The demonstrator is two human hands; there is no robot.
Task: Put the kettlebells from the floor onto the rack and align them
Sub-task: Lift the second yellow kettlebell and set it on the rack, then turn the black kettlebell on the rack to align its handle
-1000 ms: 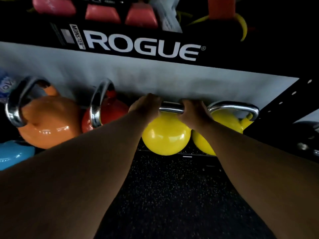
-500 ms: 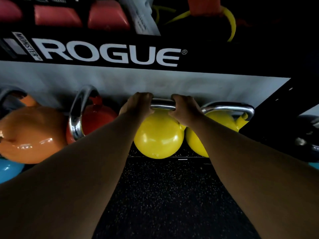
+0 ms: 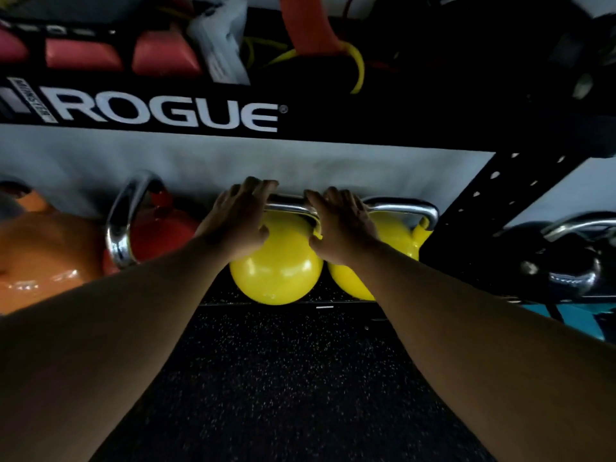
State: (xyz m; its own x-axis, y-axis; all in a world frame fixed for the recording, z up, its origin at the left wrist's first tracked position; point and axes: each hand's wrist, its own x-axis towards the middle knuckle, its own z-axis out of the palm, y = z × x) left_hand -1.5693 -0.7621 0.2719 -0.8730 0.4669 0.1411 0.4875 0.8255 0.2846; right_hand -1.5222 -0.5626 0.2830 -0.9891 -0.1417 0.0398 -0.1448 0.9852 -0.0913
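A yellow kettlebell (image 3: 276,268) with a chrome handle (image 3: 287,205) sits on the low shelf of the black rack (image 3: 346,304). My left hand (image 3: 238,221) lies over the handle's left end and my right hand (image 3: 341,223) over its right end. On both hands the fingers are stretched out and apart, not curled round the bar. A second yellow kettlebell (image 3: 398,233) stands touching it on the right. To the left are a red kettlebell (image 3: 163,231) and an orange kettlebell (image 3: 43,258), their handles turned sideways.
The black beam lettered ROGUE (image 3: 366,118) runs overhead, with pink pads (image 3: 83,55) and bands above it. A perforated black upright (image 3: 493,185) slants at the right, and a black kettlebell (image 3: 566,261) sits beyond it. Speckled rubber floor (image 3: 283,378) lies below.
Both hands were clenched on the yellow kettlebell's handle; now their fingers have uncurled and lie flat over it. The view has shifted left relative to the rack.
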